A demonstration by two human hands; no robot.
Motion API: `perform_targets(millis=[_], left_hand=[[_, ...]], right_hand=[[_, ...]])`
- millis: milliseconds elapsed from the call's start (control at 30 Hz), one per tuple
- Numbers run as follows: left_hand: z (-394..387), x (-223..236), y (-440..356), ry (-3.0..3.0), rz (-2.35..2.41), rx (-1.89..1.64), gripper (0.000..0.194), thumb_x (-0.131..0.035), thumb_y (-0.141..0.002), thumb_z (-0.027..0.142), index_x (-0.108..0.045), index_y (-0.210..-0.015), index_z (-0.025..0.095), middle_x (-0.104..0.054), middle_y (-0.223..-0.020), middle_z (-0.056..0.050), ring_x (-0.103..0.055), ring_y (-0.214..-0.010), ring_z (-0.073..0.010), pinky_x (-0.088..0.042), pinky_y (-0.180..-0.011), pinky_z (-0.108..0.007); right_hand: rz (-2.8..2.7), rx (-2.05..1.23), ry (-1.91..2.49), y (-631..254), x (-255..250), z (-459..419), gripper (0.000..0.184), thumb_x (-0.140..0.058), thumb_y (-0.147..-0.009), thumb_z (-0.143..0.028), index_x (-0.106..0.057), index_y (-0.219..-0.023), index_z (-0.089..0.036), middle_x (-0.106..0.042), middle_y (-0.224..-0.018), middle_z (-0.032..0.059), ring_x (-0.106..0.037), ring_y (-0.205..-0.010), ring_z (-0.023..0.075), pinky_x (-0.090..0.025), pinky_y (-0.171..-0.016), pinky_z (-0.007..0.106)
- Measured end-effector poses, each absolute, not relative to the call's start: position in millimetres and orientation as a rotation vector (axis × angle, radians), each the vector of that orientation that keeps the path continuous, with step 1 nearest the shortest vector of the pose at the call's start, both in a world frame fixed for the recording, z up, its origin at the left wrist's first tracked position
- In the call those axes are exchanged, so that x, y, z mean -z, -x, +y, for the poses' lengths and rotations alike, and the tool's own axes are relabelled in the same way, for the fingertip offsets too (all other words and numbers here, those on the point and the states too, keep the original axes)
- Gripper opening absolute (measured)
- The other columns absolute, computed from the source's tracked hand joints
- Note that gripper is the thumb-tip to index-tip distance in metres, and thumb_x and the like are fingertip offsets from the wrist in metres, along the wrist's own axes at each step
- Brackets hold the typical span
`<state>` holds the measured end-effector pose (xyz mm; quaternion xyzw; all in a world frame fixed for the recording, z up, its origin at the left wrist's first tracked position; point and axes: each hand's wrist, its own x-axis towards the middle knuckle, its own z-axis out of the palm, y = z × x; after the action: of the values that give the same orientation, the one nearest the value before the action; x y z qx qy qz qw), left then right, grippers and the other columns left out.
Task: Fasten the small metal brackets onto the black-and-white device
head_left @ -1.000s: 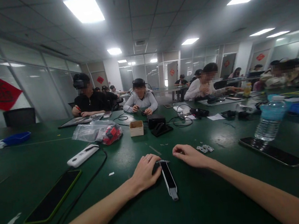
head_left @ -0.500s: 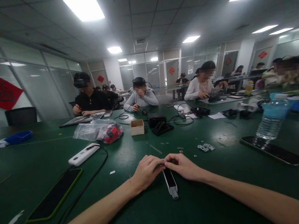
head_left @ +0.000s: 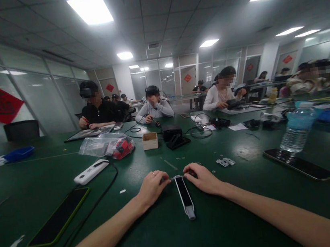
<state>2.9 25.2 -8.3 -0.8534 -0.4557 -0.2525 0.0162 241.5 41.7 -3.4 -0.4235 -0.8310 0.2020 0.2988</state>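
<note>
Lying toward the near edge of the counter (head_left: 227,224): slim dark-faced device (head_left: 184,194). Flanking its far end: left hand (head_left: 153,186) and right hand (head_left: 204,179), fingers curled, grip not discernible. Apparent step: two-handed adjustment there; next move likely calls for steady fingertips.

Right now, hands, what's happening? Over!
Left grip, right grip: either side of slim device, far end; hold unclear. It's lying on table. Grey pieces off right, not in the way.
</note>
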Motion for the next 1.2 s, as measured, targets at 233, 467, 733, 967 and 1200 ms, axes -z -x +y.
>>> perform_targets(millis=[233, 467, 733, 967, 1200], left_hand=[[23.9, 2.3, -4.9, 2.675, -1.543, 0.605, 0.01, -0.056, -0.085, 0.026, -0.059, -0.091, 0.019, -0.063, -0.089, -0.001, -0.057, -0.078, -0.0161, -0.042, -0.071, -0.027], [23.1, 1.7, -6.7, 2.687, -1.523, 0.58, 0.011, -0.054, -0.087, 0.025, -0.059, -0.093, 0.019, -0.064, -0.091, -0.001, -0.058, -0.08, -0.0167, -0.041, -0.072, -0.028], [25.1, 3.3, -7.2, 2.7, -1.507, 0.569, 0.013, -0.052, -0.088, 0.028, -0.061, -0.094, 0.02, -0.065, -0.092, -0.001, -0.058, -0.082, -0.017, -0.041, -0.072, -0.028], [27.9, 4.4, -6.2, 2.726, -1.495, 0.598, 0.014, -0.052, -0.088, 0.028, -0.061, -0.094, 0.02, -0.066, -0.092, -0.001, -0.059, -0.082, -0.0165, -0.042, -0.074, -0.027], [33.2, 6.7, -3.9, 2.807, -1.495, 0.685, 0.017, -0.051, -0.089, 0.029, -0.063, -0.094, 0.02, -0.067, -0.09, 0.0, -0.061, -0.082, -0.0155, -0.043, -0.073, -0.025]], right_hand=[[-2.283, -0.505, 1.148, -239.6, 6.2, 43.2, 0.023, -0.045, -0.09, -0.034, -0.061, -0.096, -0.018, -0.061, -0.094, 0.0053, -0.055, -0.086, 0.017, -0.045, -0.074, 0.031], [-2.301, -0.528, 1.135, -240.1, 3.9, 43.0, 0.022, -0.046, -0.089, -0.032, -0.062, -0.096, -0.019, -0.061, -0.094, 0.0047, -0.055, -0.086, 0.0167, -0.046, -0.075, 0.03], [-2.309, -0.567, 1.151, -240.9, -1.7, 40.8, 0.022, -0.046, -0.089, -0.031, -0.063, -0.097, -0.019, -0.063, -0.097, 0.0045, -0.055, -0.089, 0.0174, -0.044, -0.078, 0.031], [-2.31, -0.571, 1.133, -240.5, -2.3, 41.3, 0.021, -0.048, -0.089, -0.03, -0.064, -0.097, -0.018, -0.063, -0.095, 0.0042, -0.055, -0.087, 0.0176, -0.044, -0.077, 0.031], [-2.305, -0.58, 1.14, -241.1, 0.1, 43.2, 0.022, -0.048, -0.089, -0.032, -0.064, -0.097, -0.019, -0.063, -0.095, 0.0035, -0.055, -0.086, 0.0172, -0.044, -0.075, 0.031]])
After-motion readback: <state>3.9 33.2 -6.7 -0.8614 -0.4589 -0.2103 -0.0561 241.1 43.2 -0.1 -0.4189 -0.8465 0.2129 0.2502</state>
